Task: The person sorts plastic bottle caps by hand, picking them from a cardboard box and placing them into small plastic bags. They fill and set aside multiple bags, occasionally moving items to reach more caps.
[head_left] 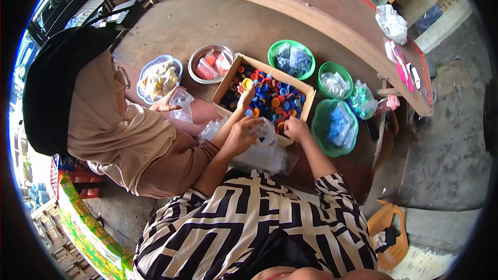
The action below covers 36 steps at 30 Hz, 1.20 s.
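My left hand (241, 136) is closed on a clear plastic bag (266, 134) near the front edge of a cardboard box (308, 105). Many bottle caps (270, 93) in red, blue, orange and green fill the box. At its front right corner, my right hand (296, 128) dips in among the caps with fingers pressed together; what they hold is hidden. Beside me at left, a co-worker holds a yellow cap (247, 83) in one hand (246, 97) over the box and a clear bag (182, 105) in the other hand (167, 102).
Behind and left of the box stand a blue basket (178, 62), a metal bowl (194, 75) and a green basket (311, 66), all with filled bags. More green baskets (328, 151) (324, 67) stand at right. A wooden ledge (311, 11) crosses behind; an orange chair (397, 251) is lower right.
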Each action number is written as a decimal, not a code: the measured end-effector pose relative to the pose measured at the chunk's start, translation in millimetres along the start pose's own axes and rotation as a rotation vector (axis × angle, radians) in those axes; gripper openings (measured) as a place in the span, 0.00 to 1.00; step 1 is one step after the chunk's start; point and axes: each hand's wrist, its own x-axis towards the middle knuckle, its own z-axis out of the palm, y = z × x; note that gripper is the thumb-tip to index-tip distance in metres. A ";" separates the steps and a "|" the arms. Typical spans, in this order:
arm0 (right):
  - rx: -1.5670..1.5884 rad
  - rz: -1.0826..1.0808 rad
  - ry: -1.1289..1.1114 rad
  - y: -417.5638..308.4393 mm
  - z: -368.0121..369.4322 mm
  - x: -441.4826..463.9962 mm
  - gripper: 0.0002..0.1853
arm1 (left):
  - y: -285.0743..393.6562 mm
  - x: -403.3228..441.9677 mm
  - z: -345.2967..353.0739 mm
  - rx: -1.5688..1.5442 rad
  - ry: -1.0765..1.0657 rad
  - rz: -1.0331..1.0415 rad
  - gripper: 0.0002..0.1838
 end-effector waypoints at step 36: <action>1.804 0.267 -0.408 40.7 -0.4 -123.3 0.18 | 81.7 52.3 109.2 -0.842 0.163 -0.324 0.21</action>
